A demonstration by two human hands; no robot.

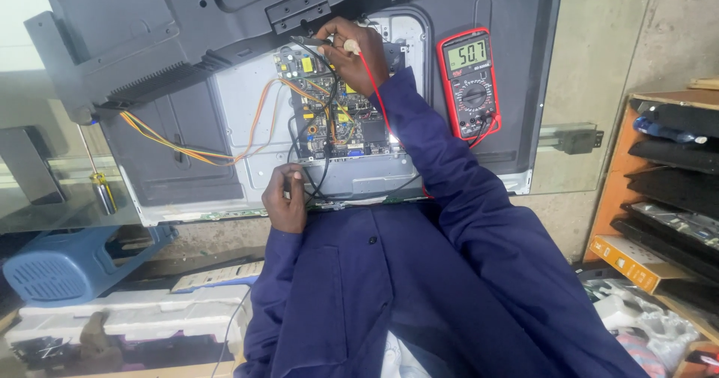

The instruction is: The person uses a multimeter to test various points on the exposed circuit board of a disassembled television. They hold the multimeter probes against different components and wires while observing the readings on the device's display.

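A flat television lies with its dark back panel (172,18) lifted, baring a green circuit board (341,119) with orange wires (187,149). My right hand (356,56) reaches to the board's far edge and grips a test probe with a red lead (378,97), its tip on the board's far left corner. My left hand (286,198) rests at the near edge of the board, its fingers pinched on a black lead (323,153). A red-cased multimeter (469,82) lies on the panel to the right of the board, its display lit.
A yellow-handled screwdriver (101,187) stands left of the television. A blue plastic appliance (67,262) and white foam packing (135,314) lie at lower left. An orange shelf unit (636,258) with dark boards and trays stands on the right.
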